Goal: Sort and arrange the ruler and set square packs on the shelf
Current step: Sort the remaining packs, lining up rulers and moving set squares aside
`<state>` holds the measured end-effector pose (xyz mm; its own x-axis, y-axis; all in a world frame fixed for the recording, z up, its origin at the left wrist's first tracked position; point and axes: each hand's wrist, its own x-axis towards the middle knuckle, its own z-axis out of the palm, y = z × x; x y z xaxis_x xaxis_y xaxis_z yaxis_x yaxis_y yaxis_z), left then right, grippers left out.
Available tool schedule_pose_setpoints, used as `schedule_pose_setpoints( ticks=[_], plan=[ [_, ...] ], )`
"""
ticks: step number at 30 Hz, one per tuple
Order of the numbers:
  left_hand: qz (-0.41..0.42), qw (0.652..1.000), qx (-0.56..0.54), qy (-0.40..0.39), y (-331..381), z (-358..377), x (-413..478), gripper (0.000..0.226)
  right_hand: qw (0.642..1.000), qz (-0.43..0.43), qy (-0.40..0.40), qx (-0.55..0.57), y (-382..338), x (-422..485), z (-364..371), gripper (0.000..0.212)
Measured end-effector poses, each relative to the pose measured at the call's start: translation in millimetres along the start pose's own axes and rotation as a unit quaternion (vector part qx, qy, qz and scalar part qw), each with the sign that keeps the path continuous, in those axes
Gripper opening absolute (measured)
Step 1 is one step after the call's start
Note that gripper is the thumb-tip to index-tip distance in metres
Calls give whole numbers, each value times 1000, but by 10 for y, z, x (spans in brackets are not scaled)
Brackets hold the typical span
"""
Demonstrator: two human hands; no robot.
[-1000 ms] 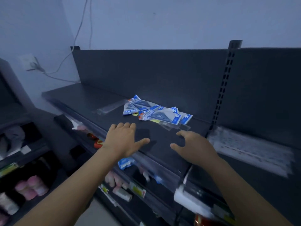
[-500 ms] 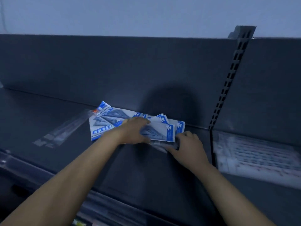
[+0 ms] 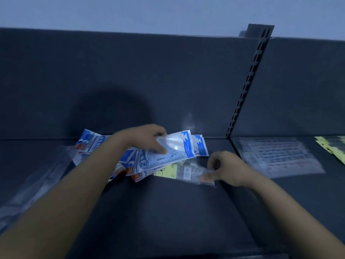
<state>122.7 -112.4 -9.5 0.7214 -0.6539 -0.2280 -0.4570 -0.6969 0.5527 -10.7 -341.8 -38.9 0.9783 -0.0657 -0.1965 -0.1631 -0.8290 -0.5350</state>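
Note:
A loose heap of blue-and-white set square packs lies at the back of the dark shelf. My left hand grips the top blue-and-white pack and holds it tilted above the heap. Right of the heap, my right hand pinches the end of a clear ruler pack with a yellow label, which lies flat on the shelf. More packs with orange corners stick out under my left forearm.
Long clear ruler sleeves lie on the shelf at the left. A slotted upright divides the bays. In the right bay lie a clear printed pack and a yellow pack. The dark back panel stands close behind.
My left hand went from pressing on the heap to lifting its top pack. My right hand has closed on the clear ruler pack's end. The view moved closer to the shelf.

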Motion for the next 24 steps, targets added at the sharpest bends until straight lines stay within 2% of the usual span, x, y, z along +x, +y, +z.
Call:
schedule_pose_setpoints(
  ticks=[4,9,12,19,24],
  plan=[
    [33,995,-94,5,36,-133,0,15,978,23,-11,207,35,-206,-81,30],
    [68,980,-188,10,233,-122,159,22,917,80,4,390,268,-418,-334,21],
    [86,975,-205,7,532,-27,280,28,907,68,-9,414,552,-608,-523,21],
    [122,958,-258,30,1540,423,624,39,899,45,36,435,1542,-945,-1026,16],
    [96,958,-271,3,2311,957,941,25,900,16,55,432,2500,-1120,-1508,18]
  ],
)
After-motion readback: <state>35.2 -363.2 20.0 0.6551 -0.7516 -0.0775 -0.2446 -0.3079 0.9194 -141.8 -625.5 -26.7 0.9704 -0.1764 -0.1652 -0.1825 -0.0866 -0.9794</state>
